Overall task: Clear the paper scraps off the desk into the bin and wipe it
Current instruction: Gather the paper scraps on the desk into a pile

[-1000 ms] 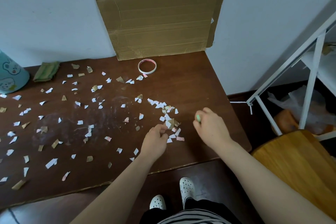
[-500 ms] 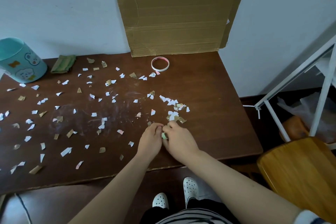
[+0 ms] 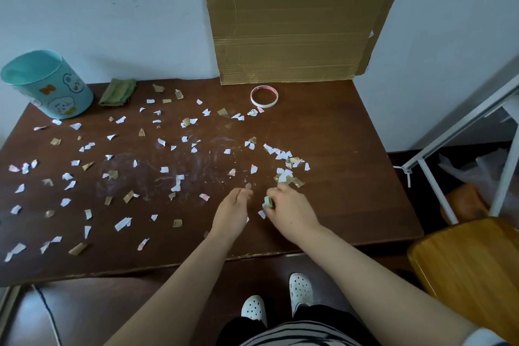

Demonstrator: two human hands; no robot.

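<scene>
the brown tabletop (image 3: 351, 177) has lots of small paper scraps (image 3: 122, 223) on it, white ones and brown ones, and a few pink ones. most lie on the left side and in the middle. a little heap sits just past the right hand (image 3: 290, 212). the right hand is curled up and grips some of the scraps; a green bit and a white bit poke out near the thumb. the left hand (image 3: 231, 212) is just beside it, low over the tabletop, with its fingers bent in. i cannot tell if it has hold of a scrap.

the blue-green bin (image 3: 42, 93) with bear pictures stands on the back left corner of the tabletop, well apart from both hands. a folded green cloth (image 3: 118, 92) lies just beside the bin. a roll of tape (image 3: 264, 96) lies flat near the back, in front of a big sheet of cardboard (image 3: 295, 22) that leans on the wall. a wooden chair (image 3: 471, 261) is on the right.
</scene>
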